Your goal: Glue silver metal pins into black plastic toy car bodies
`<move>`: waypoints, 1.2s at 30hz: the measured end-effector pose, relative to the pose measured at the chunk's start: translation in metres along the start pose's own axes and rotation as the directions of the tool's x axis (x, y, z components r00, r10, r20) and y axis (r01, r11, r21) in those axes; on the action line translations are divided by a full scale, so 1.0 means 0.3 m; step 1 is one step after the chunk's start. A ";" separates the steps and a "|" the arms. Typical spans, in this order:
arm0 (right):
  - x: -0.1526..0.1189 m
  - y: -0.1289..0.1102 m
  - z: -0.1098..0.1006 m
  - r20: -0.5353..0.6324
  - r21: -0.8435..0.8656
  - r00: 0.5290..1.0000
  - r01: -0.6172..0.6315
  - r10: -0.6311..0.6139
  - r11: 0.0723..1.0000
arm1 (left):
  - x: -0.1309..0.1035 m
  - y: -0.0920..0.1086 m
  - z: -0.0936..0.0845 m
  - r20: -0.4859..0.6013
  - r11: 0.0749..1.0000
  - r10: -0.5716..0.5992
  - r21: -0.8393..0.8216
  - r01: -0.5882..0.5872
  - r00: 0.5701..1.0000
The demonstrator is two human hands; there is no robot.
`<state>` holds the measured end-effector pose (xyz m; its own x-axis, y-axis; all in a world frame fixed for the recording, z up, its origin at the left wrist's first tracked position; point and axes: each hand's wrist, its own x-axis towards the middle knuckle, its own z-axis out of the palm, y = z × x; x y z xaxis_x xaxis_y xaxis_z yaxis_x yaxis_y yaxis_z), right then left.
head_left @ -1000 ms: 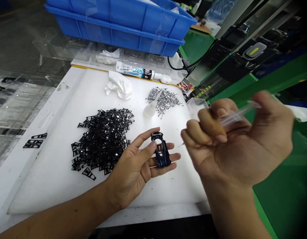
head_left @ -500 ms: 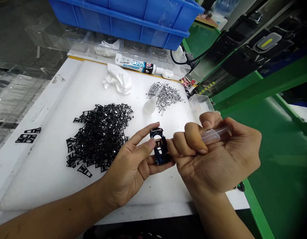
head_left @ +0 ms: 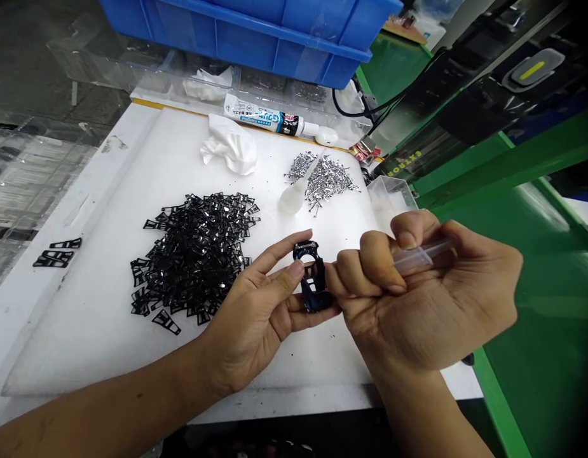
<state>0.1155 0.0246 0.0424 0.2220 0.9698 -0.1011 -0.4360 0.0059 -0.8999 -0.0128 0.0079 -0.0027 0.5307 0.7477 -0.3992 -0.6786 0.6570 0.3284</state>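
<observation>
Pinched between the thumb and fingers of my left hand (head_left: pixel 262 305) is a small glossy blue-black part (head_left: pixel 315 299) with a rounded opening in its upper half. My right hand (head_left: pixel 417 292) is closed round a translucent plastic syringe (head_left: pixel 417 257), mostly covered by the fingers. The right fingertips meet the right edge of the part; the syringe's front end is hidden there. Left of my hands lies a heap of small black frame pieces (head_left: pixel 193 261) on a white foam sheet (head_left: pixel 107 337).
Behind my hands lie a white squeeze bulb (head_left: pixel 292 198), a pile of small silvery pins (head_left: pixel 329 181), a crumpled tissue (head_left: pixel 229 146) and a glue tube (head_left: pixel 260 116). A blue bin (head_left: pixel 255 38) stands at the back. Green metal framing (head_left: pixel 536 318) borders the right side.
The view has shifted slightly. My right hand with the syringe sits a little further right; my left hand still grips the same part.
</observation>
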 end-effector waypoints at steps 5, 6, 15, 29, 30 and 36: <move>0.001 0.001 -0.006 -0.002 0.010 1.000 0.006 -0.006 1.000 | 0.004 -0.001 0.001 0.010 1.000 0.012 -0.015 -0.012 1.000; 0.001 0.001 -0.007 0.001 0.006 1.000 0.006 -0.006 1.000 | 0.005 -0.002 0.001 0.012 1.000 0.013 -0.015 -0.013 1.000; 0.000 0.009 -0.011 -0.005 -0.008 1.000 0.018 -0.018 1.000 | 0.004 -0.001 -0.002 0.015 1.000 0.015 0.004 -0.015 1.000; 0.000 0.013 -0.007 -0.022 0.029 0.999 0.043 -0.042 0.999 | -0.003 0.002 -0.001 0.022 1.000 0.003 -0.012 -0.003 1.000; 0.000 0.014 -0.009 -0.019 0.033 0.999 0.041 -0.040 0.999 | -0.002 0.002 -0.001 0.021 1.000 0.002 -0.012 -0.001 1.000; -0.004 0.012 -0.016 0.005 0.061 0.999 0.034 -0.034 0.998 | -0.001 0.002 -0.002 0.022 1.000 0.004 -0.011 -0.004 1.000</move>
<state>0.1180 0.0222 0.0373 0.2326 0.9702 -0.0683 -0.4802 0.0535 -0.8755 -0.0137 0.0081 -0.0030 0.5387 0.7525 -0.3789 -0.6863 0.6528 0.3208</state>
